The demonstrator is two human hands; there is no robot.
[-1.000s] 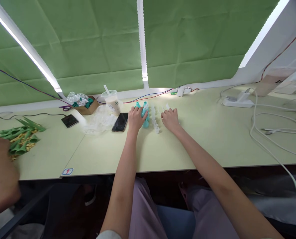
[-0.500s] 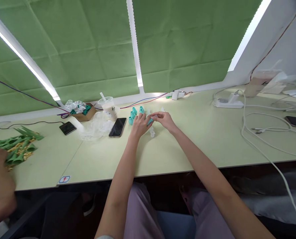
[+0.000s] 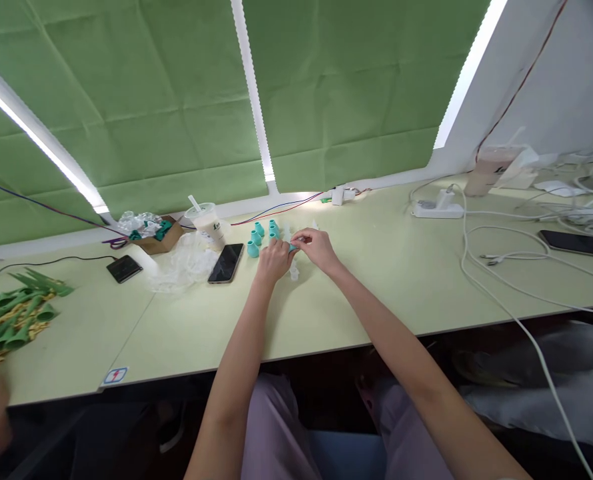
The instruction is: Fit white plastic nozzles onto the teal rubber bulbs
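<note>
Change noted: one second ago the left hand (image 3: 275, 259) is over the teal group and the right hand (image 3: 319, 248) well apart from it; now both meet at a single teal piece (image 3: 292, 247), held low above the counter (image 3: 371, 293). Judgement: the work has shifted from separate reaching to two-handed handling of one part. Left fingers: curled closed around the teal piece, gripping it, with most of its body hidden behind them. Right fingers: drawn together in a pinch, apparently on the piece's right-hand end; whether a small white part also sits between them is too small to tell. Remaining teal pieces (image 3: 252, 249) stand upright in a loose group just beyond and to the left of the left hand. Translucent white pieces (image 3: 294, 273) lie by the hands, partly covered by them; count not possible. Dark phone (image 3: 226, 264) lies flat left of the group, near a lidded cup (image 3: 206, 225) and crumpled clear plastic (image 3: 179, 267).
</note>
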